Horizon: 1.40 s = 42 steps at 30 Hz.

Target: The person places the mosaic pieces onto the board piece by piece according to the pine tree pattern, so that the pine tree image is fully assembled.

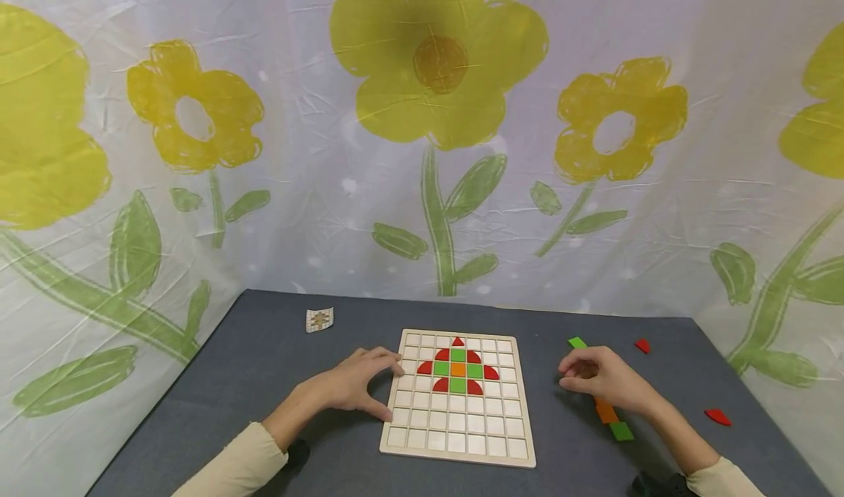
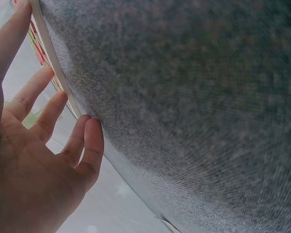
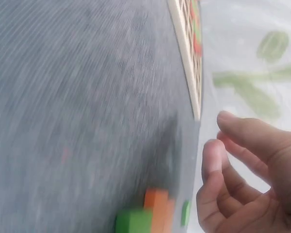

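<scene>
A light wooden grid board (image 1: 458,459) lies on the table, with rows of white square cells. Red, green and orange pieces form a pattern in its upper middle, around an orange square (image 1: 458,369). At the board's left edge is my left hand (image 1: 346,383), fingers and thumb spread along the rim. To the right of the board, my right hand (image 1: 613,378) hovers over a line of loose pieces, its fingers loosely curved. Thumb and forefinger stand apart with nothing between them in the right wrist view. Orange pieces (image 1: 605,410) and a green square (image 1: 622,431) show below this hand.
Another green piece (image 1: 576,342) lies just beyond the right hand. Two red pieces lie further right, one far red piece (image 1: 642,346) and one nearer red piece (image 1: 718,416). A small patterned card (image 1: 319,319) sits at the back left. A flower-printed curtain (image 1: 297,189) hangs behind the dark table.
</scene>
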Each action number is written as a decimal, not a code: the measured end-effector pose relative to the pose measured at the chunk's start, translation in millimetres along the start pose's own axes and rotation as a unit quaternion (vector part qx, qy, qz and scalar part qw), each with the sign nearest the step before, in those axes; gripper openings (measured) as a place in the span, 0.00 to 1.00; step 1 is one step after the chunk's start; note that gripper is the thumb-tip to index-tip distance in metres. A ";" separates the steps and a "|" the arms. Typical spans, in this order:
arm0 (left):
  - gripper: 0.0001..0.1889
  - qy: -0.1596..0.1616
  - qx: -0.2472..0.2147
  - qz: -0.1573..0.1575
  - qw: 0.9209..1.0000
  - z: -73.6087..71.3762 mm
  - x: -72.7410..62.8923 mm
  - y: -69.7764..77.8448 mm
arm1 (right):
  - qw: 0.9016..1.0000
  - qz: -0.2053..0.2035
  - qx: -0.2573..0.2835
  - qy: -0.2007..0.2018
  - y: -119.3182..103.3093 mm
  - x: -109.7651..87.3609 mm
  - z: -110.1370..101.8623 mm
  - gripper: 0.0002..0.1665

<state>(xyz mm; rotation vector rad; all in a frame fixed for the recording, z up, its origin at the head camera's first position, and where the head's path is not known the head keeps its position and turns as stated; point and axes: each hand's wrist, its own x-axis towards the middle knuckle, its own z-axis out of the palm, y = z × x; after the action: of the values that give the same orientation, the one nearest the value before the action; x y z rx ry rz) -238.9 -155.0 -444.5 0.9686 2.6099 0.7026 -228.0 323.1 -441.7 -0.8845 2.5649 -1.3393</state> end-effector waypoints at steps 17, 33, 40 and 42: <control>0.34 -0.002 -0.001 -0.002 1.000 -0.6 2.2 1.2 | 0.998 -0.009 -0.004 -0.054 26.4 -37.3 -43.2 0.13; 0.34 -0.001 -0.002 0.000 1.000 -1.5 -1.8 2.9 | 0.993 0.054 0.018 -0.100 25.1 -38.2 -41.0 0.16; 0.34 -0.001 0.001 -0.003 1.000 -0.6 -1.5 2.2 | 0.994 0.029 0.026 -0.103 30.0 -36.7 -39.4 0.13; 0.34 -0.002 0.001 -0.005 1.000 -0.5 -1.2 2.3 | 0.994 0.019 0.028 -0.101 31.6 -36.7 -38.8 0.12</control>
<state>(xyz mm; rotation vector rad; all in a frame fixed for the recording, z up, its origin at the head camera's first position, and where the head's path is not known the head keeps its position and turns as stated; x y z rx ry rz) -237.0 -154.5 -442.7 0.9548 2.6105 0.6954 -225.6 384.6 -448.8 -0.9059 2.3681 -1.2361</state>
